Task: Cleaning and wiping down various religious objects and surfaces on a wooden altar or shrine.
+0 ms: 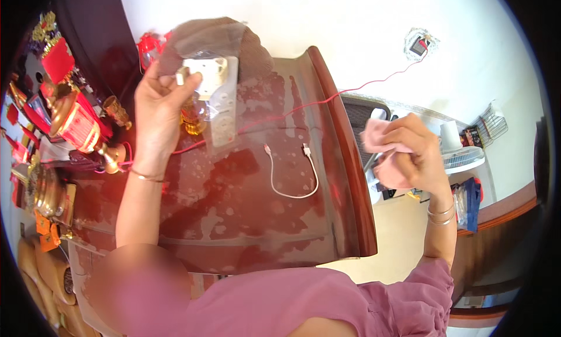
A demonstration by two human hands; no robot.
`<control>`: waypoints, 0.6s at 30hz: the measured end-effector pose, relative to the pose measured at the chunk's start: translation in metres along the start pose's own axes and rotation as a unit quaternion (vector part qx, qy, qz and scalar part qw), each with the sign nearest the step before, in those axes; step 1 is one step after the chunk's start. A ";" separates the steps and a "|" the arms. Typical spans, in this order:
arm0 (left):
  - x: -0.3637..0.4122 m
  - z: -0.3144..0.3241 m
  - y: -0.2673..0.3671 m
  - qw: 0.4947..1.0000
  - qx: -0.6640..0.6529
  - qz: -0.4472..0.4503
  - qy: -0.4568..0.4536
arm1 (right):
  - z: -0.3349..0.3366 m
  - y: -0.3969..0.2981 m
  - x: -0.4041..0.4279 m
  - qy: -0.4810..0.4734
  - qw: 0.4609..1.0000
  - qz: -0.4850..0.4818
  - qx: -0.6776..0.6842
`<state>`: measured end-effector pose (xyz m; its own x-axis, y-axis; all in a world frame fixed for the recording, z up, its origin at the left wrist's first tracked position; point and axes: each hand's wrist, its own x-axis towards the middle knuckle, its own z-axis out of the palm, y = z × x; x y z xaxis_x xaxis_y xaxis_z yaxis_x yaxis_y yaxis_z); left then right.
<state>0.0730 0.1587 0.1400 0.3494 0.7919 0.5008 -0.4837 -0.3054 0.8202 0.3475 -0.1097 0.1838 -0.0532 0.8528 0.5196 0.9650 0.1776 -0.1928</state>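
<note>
My left hand (162, 93) is raised over the left part of the table, thumb on a white plastic electrical piece (212, 74), perhaps a charger or socket adapter. Clear plastic packaging (224, 122) hangs down around and below that piece. My right hand (416, 155) is bunched around a pink cloth (392, 172), out past the table's right edge. Between the two hands, a short white USB cable (296, 196) lies in a U shape on the reddish-brown table (280, 231), whose clear cover looks blotchy.
A red cord (368, 88) crosses the tabletop to a wall socket (420, 45). Gold and red altar ornaments (81, 126) crowd the left side, beside an amber glass vessel (191, 118). A brown rounded object (254, 52) sits at the back. A white fan (462, 157) stands beyond my right hand.
</note>
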 end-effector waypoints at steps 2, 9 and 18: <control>0.010 0.013 -0.004 1.000 0.017 -0.002 -0.005 | 0.013 -0.007 0.009 -0.041 0.996 -0.018 0.074; 0.051 0.046 -0.040 0.999 0.003 0.029 -0.029 | 0.076 -0.005 0.063 -0.137 0.986 -0.002 0.095; 0.073 0.049 -0.082 0.991 -0.004 -0.053 -0.119 | 0.139 0.093 0.182 0.039 0.959 -0.006 0.281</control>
<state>0.1778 0.2158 0.1232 0.5777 0.6714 0.4642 -0.4400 -0.2229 0.8699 0.3918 0.1306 0.1445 -0.0238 0.8138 0.5807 0.6721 0.4431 -0.5933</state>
